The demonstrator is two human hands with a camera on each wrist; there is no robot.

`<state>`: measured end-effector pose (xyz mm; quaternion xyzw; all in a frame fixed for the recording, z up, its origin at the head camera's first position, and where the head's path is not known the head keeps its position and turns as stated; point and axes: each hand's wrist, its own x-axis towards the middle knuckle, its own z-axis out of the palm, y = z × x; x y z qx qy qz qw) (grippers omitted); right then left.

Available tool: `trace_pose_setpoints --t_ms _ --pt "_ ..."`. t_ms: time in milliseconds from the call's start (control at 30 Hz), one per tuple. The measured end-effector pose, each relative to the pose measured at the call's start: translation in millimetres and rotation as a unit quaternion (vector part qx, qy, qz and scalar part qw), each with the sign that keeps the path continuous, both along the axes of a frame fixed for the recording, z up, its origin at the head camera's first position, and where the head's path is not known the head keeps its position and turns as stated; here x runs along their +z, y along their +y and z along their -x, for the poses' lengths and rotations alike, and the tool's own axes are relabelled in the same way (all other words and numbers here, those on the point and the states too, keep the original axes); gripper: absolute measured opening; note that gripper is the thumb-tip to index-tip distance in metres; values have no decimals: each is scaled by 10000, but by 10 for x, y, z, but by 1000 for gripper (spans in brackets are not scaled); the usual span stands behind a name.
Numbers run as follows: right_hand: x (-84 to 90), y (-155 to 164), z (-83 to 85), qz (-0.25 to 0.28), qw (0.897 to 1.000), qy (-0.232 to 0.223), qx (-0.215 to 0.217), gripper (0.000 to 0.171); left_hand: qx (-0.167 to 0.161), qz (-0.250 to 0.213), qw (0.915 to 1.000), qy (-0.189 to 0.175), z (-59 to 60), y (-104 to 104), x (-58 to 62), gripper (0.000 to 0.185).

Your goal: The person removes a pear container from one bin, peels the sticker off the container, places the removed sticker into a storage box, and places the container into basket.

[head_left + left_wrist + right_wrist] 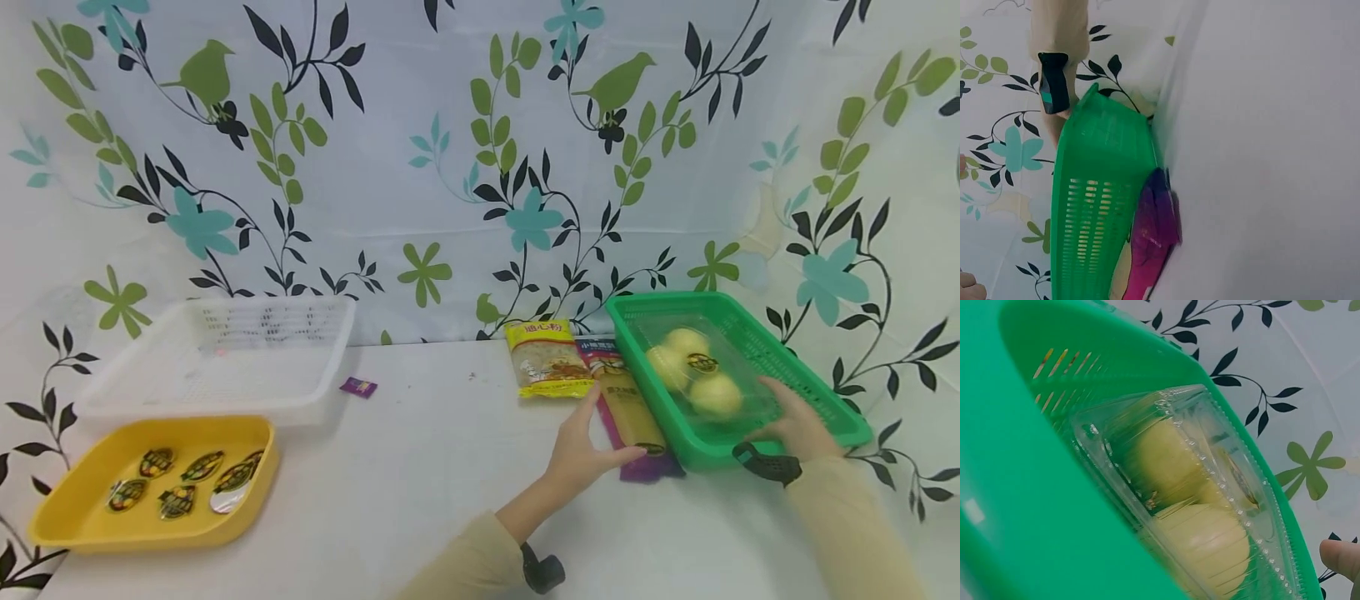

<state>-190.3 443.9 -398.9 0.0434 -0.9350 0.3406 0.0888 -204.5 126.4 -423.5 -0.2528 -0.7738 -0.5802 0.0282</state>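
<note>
Reaching, likely, for fruit pack point(699, 367) at person's 2 o'clock; can't tell right hand point(801, 423) hold, left hand point(581, 454) fingers apart. Next probably needs firm grip.

White table point(427, 458): green basket point(712, 454) set at right hand point(802, 425); purple packet point(630, 404) and yellow packet point(551, 362) laid by left hand point(581, 446); purple wrapper point(358, 387), white basket point(255, 371), yellow tray point(150, 535) placed well left of both.

From the wearer's head, one camera looks forward and down across the counter point(420, 475); the left-wrist view, turned sideways, catches the green basket point(708, 454) lower left; the right-wrist view, nearest, peers inside that same basket.
</note>
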Motion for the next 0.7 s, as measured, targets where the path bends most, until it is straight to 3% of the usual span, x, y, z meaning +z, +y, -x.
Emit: trace_pose_setpoints --t_ms 133,400,567,700 --pt "-27 -45 8 84 9999 -61 20 87 39 -155 9993 -328 -41 152 -31 89" --pt "-78 31 28 43 10000 -9 -74 86 134 -209 9996 -98 2 392 -23 87" --pt "-59 9 32 115 9999 -21 -55 90 407 7 9990 -172 57 516 -16 88" --pt "-39 -41 39 99 9997 175 100 88 420 242 9987 -186 94 582 -68 89"
